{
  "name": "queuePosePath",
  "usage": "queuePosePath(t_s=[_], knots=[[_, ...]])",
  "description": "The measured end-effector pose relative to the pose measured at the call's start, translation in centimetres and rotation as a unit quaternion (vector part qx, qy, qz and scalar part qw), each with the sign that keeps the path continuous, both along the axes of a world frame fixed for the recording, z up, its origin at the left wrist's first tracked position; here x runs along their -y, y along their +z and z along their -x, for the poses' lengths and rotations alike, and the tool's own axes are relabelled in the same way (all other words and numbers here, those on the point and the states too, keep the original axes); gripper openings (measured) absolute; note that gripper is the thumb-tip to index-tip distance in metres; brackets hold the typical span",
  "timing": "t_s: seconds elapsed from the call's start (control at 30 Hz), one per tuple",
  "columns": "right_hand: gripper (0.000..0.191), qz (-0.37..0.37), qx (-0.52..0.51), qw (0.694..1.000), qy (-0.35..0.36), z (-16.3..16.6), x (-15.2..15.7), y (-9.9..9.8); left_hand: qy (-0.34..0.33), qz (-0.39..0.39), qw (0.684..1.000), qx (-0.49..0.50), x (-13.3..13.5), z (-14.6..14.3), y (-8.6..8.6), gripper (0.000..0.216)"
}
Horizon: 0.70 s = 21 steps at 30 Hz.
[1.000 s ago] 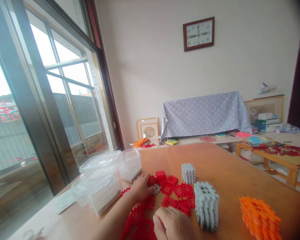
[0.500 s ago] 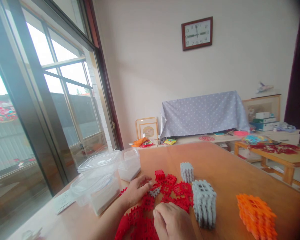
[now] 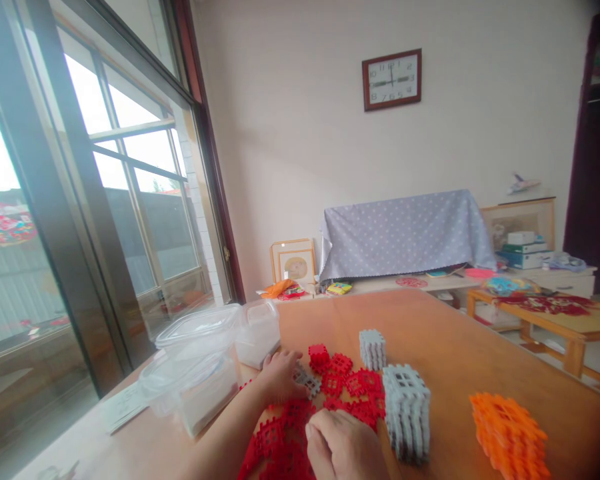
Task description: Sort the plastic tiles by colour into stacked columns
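Note:
My left hand (image 3: 279, 377) reaches over the red pieces, its fingers bent round the left edge of a grey square lattice tile (image 3: 309, 383). Closer to me, my right hand (image 3: 349, 445) is curled with its knuckles up; whatever it may hold is hidden under the palm. Loose red lattice tiles (image 3: 333, 383) with notched edges lie between and around both hands, some overlapping. A small red stack (image 3: 319, 358) stands just beyond them. Right of my right hand rises a tall stack of grey tiles (image 3: 407, 413).
A shorter grey stack (image 3: 373, 350) stands farther back, and an orange stack (image 3: 510, 433) is at the right. Clear plastic containers (image 3: 195, 373) sit left of my left arm, by the window. The wooden table (image 3: 445, 347) extends to the right.
The grey tile by my left hand shows more of its lattice now, and the fingers have shifted round its left side. My right hand stays almost in place. The view has tilted slightly.

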State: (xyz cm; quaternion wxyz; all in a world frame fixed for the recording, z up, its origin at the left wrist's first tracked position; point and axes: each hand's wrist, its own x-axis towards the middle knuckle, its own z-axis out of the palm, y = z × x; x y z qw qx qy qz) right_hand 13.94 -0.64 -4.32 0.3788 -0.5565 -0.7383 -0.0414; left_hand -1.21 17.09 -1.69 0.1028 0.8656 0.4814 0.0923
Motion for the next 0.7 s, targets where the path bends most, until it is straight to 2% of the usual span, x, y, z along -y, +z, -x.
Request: queuePosePath(t_s=[0.1,0.3,0.43,0.6,0.7], knots=[[0.022,0.002,-0.008,1.0,0.003,0.0,0.1,0.0,-0.004,-0.012,1.0,0.013,-0.3,-0.2,0.2,0.08],[0.021,0.007,-0.036,0.999,0.009,-0.1,0.2,0.4,-0.021,0.001,0.998,0.054,-0.6,-0.9,0.3,0.038],[0.023,0.033,-0.067,0.997,0.002,0.0,0.3,0.7,-0.04,0.032,0.993,0.111,-0.4,-1.1,0.9,0.026],[0.027,0.084,-0.183,0.979,-0.024,-0.2,0.6,1.4,-0.051,0.059,0.977,0.198,1.5,-0.6,2.1,0.019],[0.027,0.106,-0.297,0.949,-0.018,-0.3,0.5,1.8,-0.046,0.107,0.944,0.309,3.3,-0.1,2.6,0.017]])
